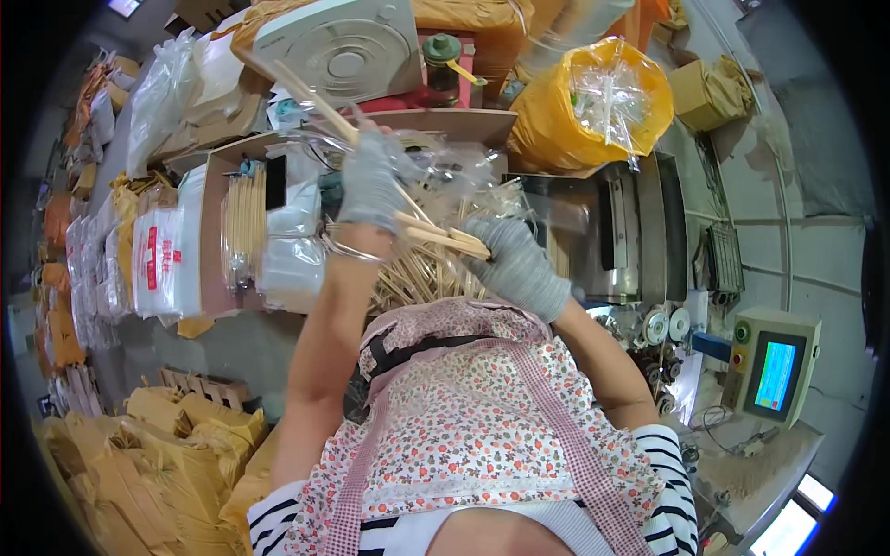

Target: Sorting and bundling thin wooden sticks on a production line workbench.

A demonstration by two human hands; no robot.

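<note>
My left hand (371,181), in a grey knit glove, is closed around pale wooden chopsticks (320,104) that slant up to the left. Clear plastic film, blurred by motion, shows beside that hand. Lower and to the right, my right hand (521,266), gloved the same way, grips a small bunch of chopsticks (436,234) pointing left toward my left wrist. Beneath both hands, a heap of loose chopsticks (413,278) lies with crumpled clear wrappers (464,167) behind it. The fingertips of both hands are partly hidden.
A cardboard box (215,199) on the left holds upright sticks (244,218) and clear packs. Behind stand a white fan (348,63) and a yellow bag (547,111) with plastic wrappers. Metal machinery (621,232) and a control panel (777,371) are at right; wrapped parcels (158,454) lie lower left.
</note>
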